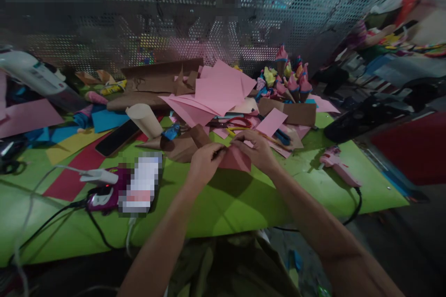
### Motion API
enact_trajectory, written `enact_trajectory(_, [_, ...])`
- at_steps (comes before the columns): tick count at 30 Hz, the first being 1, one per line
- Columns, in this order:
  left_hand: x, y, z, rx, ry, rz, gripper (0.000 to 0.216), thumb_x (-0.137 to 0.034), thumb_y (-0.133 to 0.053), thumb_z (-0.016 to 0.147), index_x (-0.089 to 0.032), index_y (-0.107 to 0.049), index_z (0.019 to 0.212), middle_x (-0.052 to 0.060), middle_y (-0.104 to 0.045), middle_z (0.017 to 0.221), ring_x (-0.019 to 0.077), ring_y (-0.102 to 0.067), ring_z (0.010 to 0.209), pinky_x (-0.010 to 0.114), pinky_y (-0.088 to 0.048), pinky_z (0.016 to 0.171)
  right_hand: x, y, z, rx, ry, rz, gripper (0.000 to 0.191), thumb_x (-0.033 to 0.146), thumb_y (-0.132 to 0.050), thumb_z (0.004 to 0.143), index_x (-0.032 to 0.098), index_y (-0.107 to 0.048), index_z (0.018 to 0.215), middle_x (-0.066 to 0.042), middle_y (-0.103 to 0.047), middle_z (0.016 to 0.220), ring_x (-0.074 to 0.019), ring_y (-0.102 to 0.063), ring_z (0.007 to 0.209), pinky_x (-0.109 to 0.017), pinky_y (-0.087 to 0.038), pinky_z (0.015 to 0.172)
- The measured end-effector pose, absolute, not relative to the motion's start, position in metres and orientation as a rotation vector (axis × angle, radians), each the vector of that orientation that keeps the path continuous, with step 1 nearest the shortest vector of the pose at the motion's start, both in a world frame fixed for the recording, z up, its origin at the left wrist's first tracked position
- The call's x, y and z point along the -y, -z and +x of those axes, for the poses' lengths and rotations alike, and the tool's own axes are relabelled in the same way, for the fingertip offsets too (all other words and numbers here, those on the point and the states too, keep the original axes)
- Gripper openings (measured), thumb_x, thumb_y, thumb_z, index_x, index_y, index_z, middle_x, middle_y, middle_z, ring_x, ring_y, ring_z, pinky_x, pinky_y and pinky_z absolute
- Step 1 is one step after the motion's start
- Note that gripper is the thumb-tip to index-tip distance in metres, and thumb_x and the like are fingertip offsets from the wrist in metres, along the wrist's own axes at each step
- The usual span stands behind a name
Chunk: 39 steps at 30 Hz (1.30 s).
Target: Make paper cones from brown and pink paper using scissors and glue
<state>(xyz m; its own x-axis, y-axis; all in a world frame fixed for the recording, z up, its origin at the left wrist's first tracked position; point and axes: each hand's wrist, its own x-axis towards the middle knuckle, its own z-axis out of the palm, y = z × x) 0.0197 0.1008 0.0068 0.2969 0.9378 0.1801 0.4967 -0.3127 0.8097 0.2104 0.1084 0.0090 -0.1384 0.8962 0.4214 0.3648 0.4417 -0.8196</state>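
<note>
A small piece of pink paper (236, 160) is held just above the green table by both hands. My left hand (206, 160) pinches its left edge, with the fingers closed. On the paper's upper right, my right hand (256, 149) has thumb and forefinger pressed together at the edge. The paper hangs toward me below the fingertips and looks slightly bent. Brown paper (181, 146) lies just beyond my left hand. Scissors with red and yellow handles (240, 124) rest right behind my hands, partly covered by paper.
A pink glue gun (337, 167) lies at the right on the green table (244, 213). Phone (141, 183), purple power strip (104, 197) and cables are at the left. Pink sheets (223, 86), a cardboard tube (144, 120) and paper cones (292, 79) stand behind, before a perforated metal screen (188, 23).
</note>
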Motion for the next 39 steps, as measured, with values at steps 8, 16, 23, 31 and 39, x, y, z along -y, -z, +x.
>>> enact_trajectory(8, [-0.106, -0.002, 0.014, -1.303, -1.148, 1.403, 0.026, -0.041, -0.059, 0.087, -0.019, -0.072, 0.084, 0.003, -0.072, 0.083, 0.0197, -0.062, 0.085, 0.029, -0.048, 0.078, -0.114, -0.005, 0.219, 1.571, -0.631, -1.072, 0.044, 0.008, -0.053, 0.075, 0.028, -0.076, 0.108, -0.004, -0.076, 0.113, -0.0245, -0.066, 0.110, -0.042, -0.049, 0.096])
enact_trajectory(16, [-0.105, -0.003, 0.016, -1.311, -1.155, 1.399, 0.027, -0.040, -0.060, 0.086, -0.018, -0.075, 0.088, 0.004, -0.075, 0.090, 0.0204, -0.064, 0.088, 0.031, -0.048, 0.082, -0.106, -0.011, 0.209, 1.752, -0.278, -1.013, 0.034, 0.009, -0.058, 0.082, 0.030, -0.078, 0.099, -0.004, -0.078, 0.110, -0.0249, -0.068, 0.107, -0.045, -0.049, 0.094])
enact_trajectory(23, [-0.107, 0.005, 0.020, -1.301, -1.177, 1.298, 0.027, -0.040, -0.061, 0.085, -0.019, -0.078, 0.091, 0.005, -0.077, 0.093, 0.0209, -0.065, 0.090, 0.033, -0.050, 0.084, -0.100, -0.010, 0.205, 1.853, -0.199, -1.011, 0.024, 0.020, -0.061, 0.091, 0.033, -0.078, 0.102, -0.003, -0.079, 0.100, -0.0258, -0.070, 0.099, -0.046, -0.048, 0.090])
enact_trajectory(31, [-0.104, 0.005, 0.022, -1.207, -1.077, 1.280, 0.028, -0.040, -0.065, 0.082, -0.019, -0.079, 0.094, 0.006, -0.078, 0.097, 0.0214, -0.067, 0.091, 0.035, -0.051, 0.087, -0.098, -0.007, 0.207, 1.850, -0.199, -1.084, 0.023, 0.037, -0.066, 0.088, 0.031, -0.079, 0.107, -0.008, -0.075, 0.100, -0.0299, -0.062, 0.097, -0.048, -0.048, 0.088])
enact_trajectory(39, [-0.105, 0.011, 0.027, -1.187, -1.152, 1.213, 0.025, -0.030, -0.063, 0.084, -0.020, -0.079, 0.101, 0.008, -0.078, 0.107, 0.0233, -0.069, 0.102, 0.039, -0.052, 0.094, -0.099, 0.000, 0.198, 1.772, -0.130, -1.037, 0.016, 0.027, -0.067, 0.089, 0.033, -0.080, 0.095, -0.007, -0.076, 0.088, -0.0286, -0.062, 0.087, -0.046, -0.049, 0.077])
